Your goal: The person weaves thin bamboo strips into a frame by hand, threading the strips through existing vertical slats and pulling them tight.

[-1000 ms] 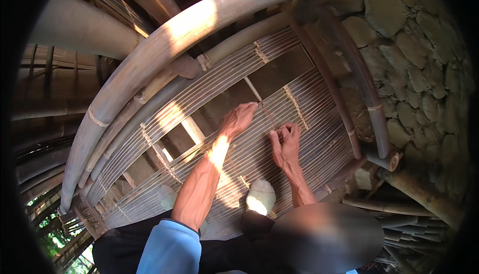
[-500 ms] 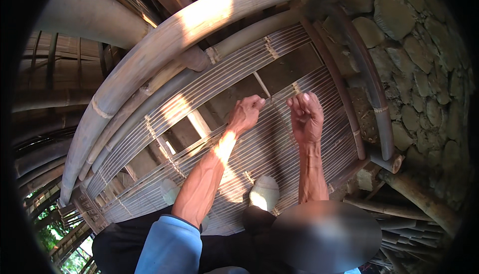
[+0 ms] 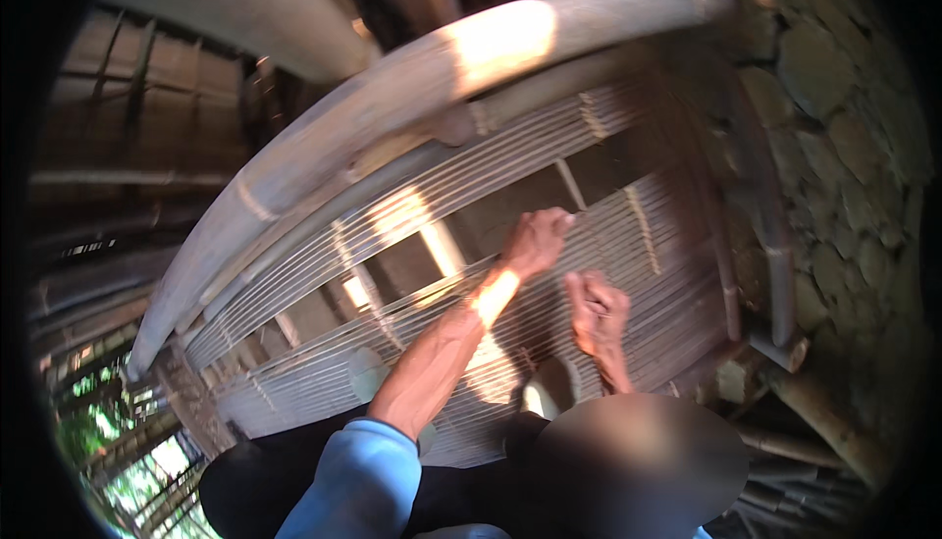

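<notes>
Thin bamboo slats (image 3: 628, 284) run lengthwise across a bench seat, bound by cross rows of tied strips, with an open gap along its middle. My left hand (image 3: 540, 242) is closed, its fingertips pinched at the edge of the slats beside this gap. Closer to me and a little to the right, my right hand (image 3: 597, 311) is closed too, with its fingers curled in. Whatever either hand pinches is too small or blurred to make out. The light crossbar (image 3: 570, 184) spans the gap just beyond my left fingertips.
A thick curved bamboo pole (image 3: 392, 78) bounds the bench's far side. Bamboo posts (image 3: 780, 274) stand at its right end before a stone wall (image 3: 834, 186). My feet (image 3: 554, 385) rest on the slats. A blurred round dark shape (image 3: 638, 470) covers the lower right.
My right hand has come down toward me, away from my left hand, which stays by the gap's edge. The whole view has shifted, so the bench sits farther right and lower.
</notes>
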The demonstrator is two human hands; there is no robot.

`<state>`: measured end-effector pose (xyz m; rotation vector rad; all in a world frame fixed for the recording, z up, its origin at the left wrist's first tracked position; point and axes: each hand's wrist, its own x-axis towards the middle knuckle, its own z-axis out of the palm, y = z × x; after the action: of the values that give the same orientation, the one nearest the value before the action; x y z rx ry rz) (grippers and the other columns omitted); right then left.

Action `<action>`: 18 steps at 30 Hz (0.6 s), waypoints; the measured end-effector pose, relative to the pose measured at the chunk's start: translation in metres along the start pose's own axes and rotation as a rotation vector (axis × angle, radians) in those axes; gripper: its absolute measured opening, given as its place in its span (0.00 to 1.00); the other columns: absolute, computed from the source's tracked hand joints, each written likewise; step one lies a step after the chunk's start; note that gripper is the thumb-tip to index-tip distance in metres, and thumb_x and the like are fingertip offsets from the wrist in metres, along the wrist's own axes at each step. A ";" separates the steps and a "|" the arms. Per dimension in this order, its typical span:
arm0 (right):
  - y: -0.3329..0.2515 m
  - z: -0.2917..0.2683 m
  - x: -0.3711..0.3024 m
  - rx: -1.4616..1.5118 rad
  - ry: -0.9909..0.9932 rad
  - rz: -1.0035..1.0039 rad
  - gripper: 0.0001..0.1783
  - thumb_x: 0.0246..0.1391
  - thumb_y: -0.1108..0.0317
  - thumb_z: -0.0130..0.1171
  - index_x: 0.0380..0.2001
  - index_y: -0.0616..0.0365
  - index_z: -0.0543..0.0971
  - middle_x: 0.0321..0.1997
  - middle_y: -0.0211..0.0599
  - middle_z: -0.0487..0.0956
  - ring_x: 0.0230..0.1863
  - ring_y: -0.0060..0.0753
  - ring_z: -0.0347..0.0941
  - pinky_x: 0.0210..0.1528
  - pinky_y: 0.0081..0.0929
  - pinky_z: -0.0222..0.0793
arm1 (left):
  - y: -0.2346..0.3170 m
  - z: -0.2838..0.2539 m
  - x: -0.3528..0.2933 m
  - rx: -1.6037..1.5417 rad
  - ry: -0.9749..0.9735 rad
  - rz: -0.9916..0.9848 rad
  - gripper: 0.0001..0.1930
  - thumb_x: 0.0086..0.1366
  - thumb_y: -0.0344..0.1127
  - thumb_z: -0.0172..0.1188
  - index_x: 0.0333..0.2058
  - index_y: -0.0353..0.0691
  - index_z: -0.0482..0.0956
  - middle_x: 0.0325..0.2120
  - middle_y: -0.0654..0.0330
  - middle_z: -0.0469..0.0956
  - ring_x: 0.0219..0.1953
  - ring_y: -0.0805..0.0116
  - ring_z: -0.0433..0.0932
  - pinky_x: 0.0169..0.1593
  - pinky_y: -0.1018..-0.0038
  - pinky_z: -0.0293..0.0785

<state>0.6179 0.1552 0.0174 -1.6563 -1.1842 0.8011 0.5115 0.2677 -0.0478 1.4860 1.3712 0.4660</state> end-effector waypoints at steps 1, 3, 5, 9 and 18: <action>-0.003 -0.009 0.003 -0.001 -0.038 -0.030 0.30 0.59 0.78 0.66 0.13 0.57 0.56 0.17 0.25 0.55 0.22 0.19 0.47 0.23 0.27 0.42 | 0.002 -0.002 -0.002 -0.024 0.110 0.088 0.12 0.70 0.42 0.59 0.36 0.37 0.79 0.31 0.45 0.81 0.37 0.43 0.81 0.44 0.53 0.74; 0.002 -0.022 0.004 0.005 -0.062 0.014 0.30 0.61 0.79 0.63 0.15 0.54 0.55 0.19 0.19 0.57 0.22 0.16 0.47 0.24 0.23 0.43 | 0.009 -0.017 -0.004 0.163 0.341 0.344 0.07 0.63 0.35 0.64 0.36 0.39 0.79 0.30 0.51 0.79 0.37 0.49 0.79 0.44 0.57 0.72; -0.003 -0.016 0.005 0.064 -0.065 0.062 0.30 0.64 0.76 0.62 0.16 0.53 0.53 0.19 0.19 0.54 0.23 0.16 0.44 0.24 0.23 0.42 | 0.004 -0.046 -0.001 0.578 0.487 0.557 0.11 0.56 0.29 0.66 0.39 0.40 0.78 0.32 0.57 0.73 0.40 0.58 0.74 0.46 0.63 0.68; -0.012 -0.010 0.007 0.106 -0.090 0.066 0.30 0.65 0.71 0.63 0.17 0.56 0.55 0.20 0.22 0.56 0.24 0.16 0.46 0.25 0.21 0.45 | -0.011 -0.084 0.006 0.840 0.532 0.590 0.16 0.53 0.25 0.63 0.42 0.38 0.76 0.34 0.55 0.74 0.42 0.58 0.74 0.46 0.64 0.68; -0.005 -0.015 0.007 -0.144 -0.068 0.054 0.29 0.62 0.71 0.65 0.15 0.57 0.57 0.18 0.27 0.54 0.22 0.22 0.48 0.24 0.28 0.48 | -0.020 -0.053 -0.024 0.548 0.218 0.522 0.18 0.57 0.24 0.59 0.47 0.41 0.75 0.37 0.50 0.77 0.27 0.49 0.83 0.28 0.61 0.83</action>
<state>0.6321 0.1578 0.0275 -1.7975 -1.2739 0.8277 0.4520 0.2641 -0.0347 2.3243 1.3288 0.6212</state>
